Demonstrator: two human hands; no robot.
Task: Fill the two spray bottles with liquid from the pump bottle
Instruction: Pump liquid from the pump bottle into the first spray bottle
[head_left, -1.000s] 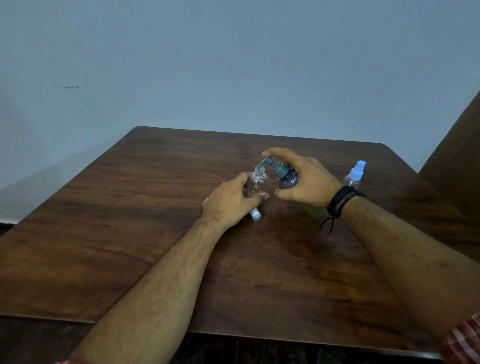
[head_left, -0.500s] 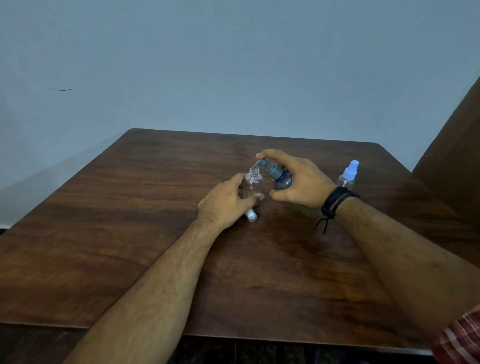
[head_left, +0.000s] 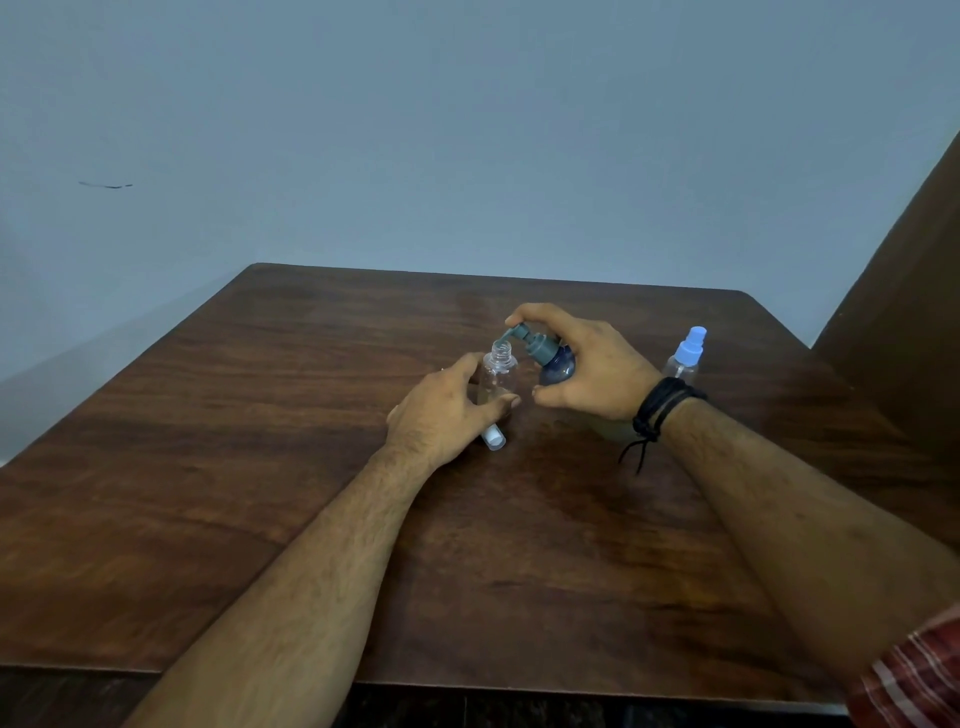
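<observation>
Pump bottle (head_left: 557, 365) gripped in right hand (head_left: 592, 364), nozzle over uncapped spray bottle (head_left: 497, 375) held upright by curled left hand (head_left: 441, 410) on wooden table (head_left: 260, 415).

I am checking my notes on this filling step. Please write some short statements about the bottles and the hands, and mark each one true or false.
1. The left hand holds the open spray bottle upright on the table. True.
2. The right hand holds the pump bottle, its nozzle at the open bottle's neck. True.
3. The second spray bottle has no cap. False: its light blue spray top is on.
4. The second spray bottle stands to the left of both hands. False: it stands on the right, behind the right wrist.
5. A small white cap lies near the left hand. True.
</observation>
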